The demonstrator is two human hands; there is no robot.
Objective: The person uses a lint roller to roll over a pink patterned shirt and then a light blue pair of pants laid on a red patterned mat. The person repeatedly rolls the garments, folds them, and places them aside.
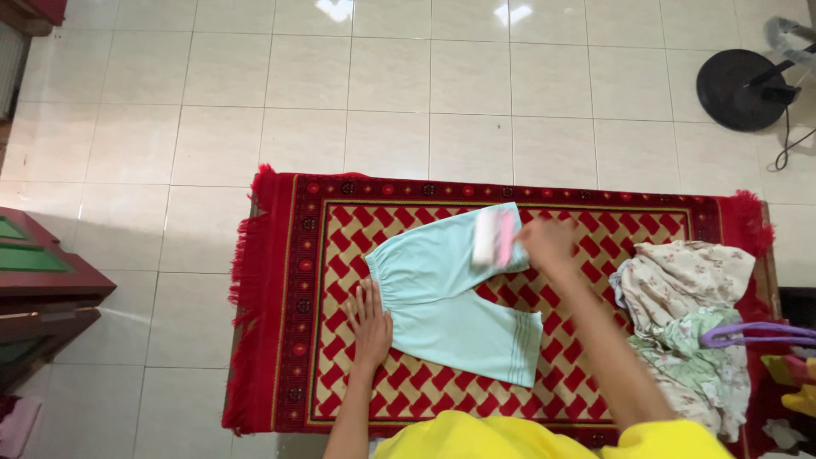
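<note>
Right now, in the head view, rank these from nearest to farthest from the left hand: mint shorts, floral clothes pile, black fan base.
From the left hand:
1. Mint shorts: touching its waistband edge, just to the right on the red rug.
2. Floral clothes pile: at the rug's right end.
3. Black fan base: on the tiles, far upper right.

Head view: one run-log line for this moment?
left hand: flat on mint-green cotton shorts | right hand: holding pink-and-white lint roller on shorts | under: red patterned woven rug
</note>
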